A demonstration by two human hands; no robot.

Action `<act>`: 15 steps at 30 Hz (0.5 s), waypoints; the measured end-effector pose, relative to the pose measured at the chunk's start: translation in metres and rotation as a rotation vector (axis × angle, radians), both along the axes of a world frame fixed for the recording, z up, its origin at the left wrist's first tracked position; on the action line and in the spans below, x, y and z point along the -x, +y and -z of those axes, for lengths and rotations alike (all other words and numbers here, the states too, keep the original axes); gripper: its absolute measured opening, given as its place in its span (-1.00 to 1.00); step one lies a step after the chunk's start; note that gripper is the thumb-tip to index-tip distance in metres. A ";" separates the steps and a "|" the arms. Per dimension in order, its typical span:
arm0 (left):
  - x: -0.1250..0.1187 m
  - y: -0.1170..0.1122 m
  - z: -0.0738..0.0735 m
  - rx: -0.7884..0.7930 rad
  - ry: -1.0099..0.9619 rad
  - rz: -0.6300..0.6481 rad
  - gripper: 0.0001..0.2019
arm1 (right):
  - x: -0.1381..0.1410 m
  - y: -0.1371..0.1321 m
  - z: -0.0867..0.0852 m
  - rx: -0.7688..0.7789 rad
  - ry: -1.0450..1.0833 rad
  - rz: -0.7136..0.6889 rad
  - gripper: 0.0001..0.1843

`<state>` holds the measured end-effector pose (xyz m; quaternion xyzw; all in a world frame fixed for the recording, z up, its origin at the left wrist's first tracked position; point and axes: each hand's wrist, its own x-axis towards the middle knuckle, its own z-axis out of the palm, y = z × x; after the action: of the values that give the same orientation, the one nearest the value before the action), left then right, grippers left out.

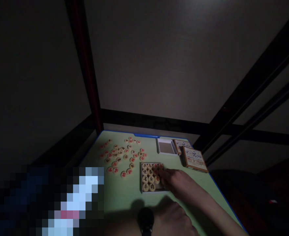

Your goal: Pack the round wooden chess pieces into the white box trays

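Observation:
A shallow box [142, 183] on the green table holds round Chinese chess pieces [151, 179] in rows, with black and red characters. My right hand [180, 183] reaches over the box's right side, its fingers pinched on a red-marked Chinese chess piece [161, 172], which they partly cover. Part of the box floor shows at the lower right. My left hand [175, 219], with a dark watch [145, 219] on its wrist, is nearer to me, below the box. Its fingers are curled under, so anything inside them is hidden.
Many loose Chinese chess pieces [120, 153] lie scattered left of the box. An open white tray [166, 147] stands at the back right, beside two patterned boxes [195, 159]. The table [125, 196] has a blue edge. A pixelated patch covers the lower left.

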<state>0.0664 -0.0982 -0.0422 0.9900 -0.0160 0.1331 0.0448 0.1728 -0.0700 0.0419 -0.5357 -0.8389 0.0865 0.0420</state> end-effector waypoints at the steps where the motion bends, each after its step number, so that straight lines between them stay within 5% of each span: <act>1: 0.001 0.000 -0.003 0.002 0.012 -0.010 -0.65 | 0.002 0.002 0.005 -0.019 -0.035 0.001 -0.61; 7: 0.003 0.003 -0.010 0.002 0.059 0.029 -0.68 | 0.007 0.006 0.021 -0.108 -0.120 -0.012 -0.56; 15: -0.002 0.000 0.000 0.015 -0.027 -0.003 -0.67 | -0.010 -0.004 -0.014 -0.042 0.056 0.163 -0.77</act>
<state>0.0684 -0.0979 -0.0426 0.9877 -0.0141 0.1466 0.0518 0.1829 -0.0741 0.0563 -0.5987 -0.7926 0.0803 0.0836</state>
